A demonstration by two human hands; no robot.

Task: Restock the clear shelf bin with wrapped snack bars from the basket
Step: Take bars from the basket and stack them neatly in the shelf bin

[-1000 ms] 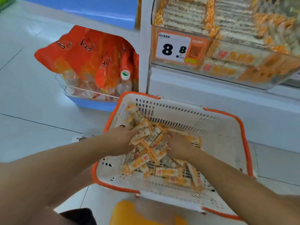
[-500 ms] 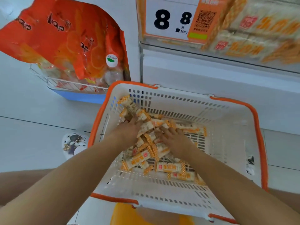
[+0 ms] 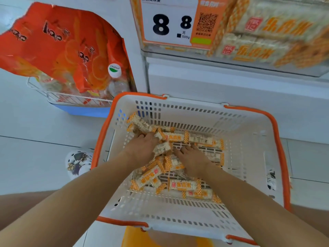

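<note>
Both hands' fingertips — buried among snack bars [image 3: 175, 138].

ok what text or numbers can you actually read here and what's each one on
"8 8": price tag on the clear shelf bin
"元" and "500g": small print on the same tag
"cestbon": bottle cap, small, a likely reading
QR code: on the tag's orange part, not text
Top line of the tag: Chinese characters, too blurred
Orange characters on the snack bars and on the orange bags: too blurred
</note>
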